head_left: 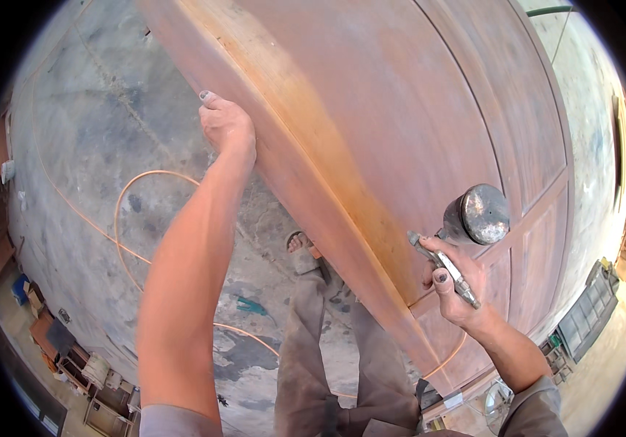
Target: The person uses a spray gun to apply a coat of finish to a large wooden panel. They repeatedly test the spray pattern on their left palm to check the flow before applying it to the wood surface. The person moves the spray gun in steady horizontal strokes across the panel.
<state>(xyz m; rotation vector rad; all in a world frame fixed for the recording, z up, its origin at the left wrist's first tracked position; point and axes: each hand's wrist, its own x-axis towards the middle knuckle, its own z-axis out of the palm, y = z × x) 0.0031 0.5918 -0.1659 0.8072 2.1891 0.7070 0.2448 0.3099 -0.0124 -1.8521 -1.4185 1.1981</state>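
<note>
My right hand (pixel 460 285) is closed round a metal spray gun (pixel 453 271), with a round, stained metal cup (pixel 485 213) at its far side. The gun is over a large reddish-brown wooden door (pixel 400 109) with grooved panels. Along the door's left part runs a yellow-orange band of wood (pixel 327 160), its raw tone fading into the reddish coat. At the door's left edge is my left hand (pixel 227 125), fingers curled and thumb extended upward. Whatever those fingers hold, if anything, is hidden.
An orange hose (pixel 127 249) loops across the stained concrete floor (pixel 101 138). My sandalled foot (pixel 300 244) stands near the door's edge, with a teal object (pixel 252 306) on the floor nearby. A dark ribbed panel (pixel 588 309) lies at right; cluttered items (pixel 72 357) line the lower left.
</note>
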